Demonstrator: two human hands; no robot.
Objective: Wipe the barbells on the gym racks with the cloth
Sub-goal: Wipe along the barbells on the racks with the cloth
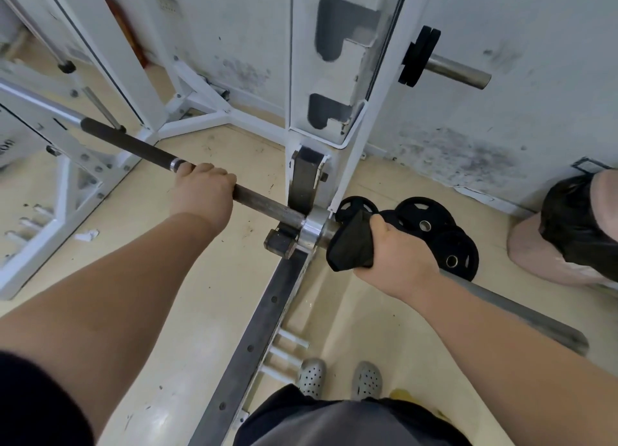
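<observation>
A steel barbell (264,203) lies across the white rack (321,88), resting on a dark hook beside the upright. My left hand (202,191) grips the bar's shaft left of the upright. My right hand (389,255) is closed around a black cloth (352,243) that wraps the bar's sleeve just right of the shiny collar (312,228). The rest of the sleeve (521,312) runs out to the lower right past my wrist.
Black weight plates (434,228) lie on the floor behind my right hand. A peg with two plates (418,56) sticks out of the upright higher up. A bin lined with a black bag (568,231) stands at the right. A dark safety rail (254,338) runs toward my feet.
</observation>
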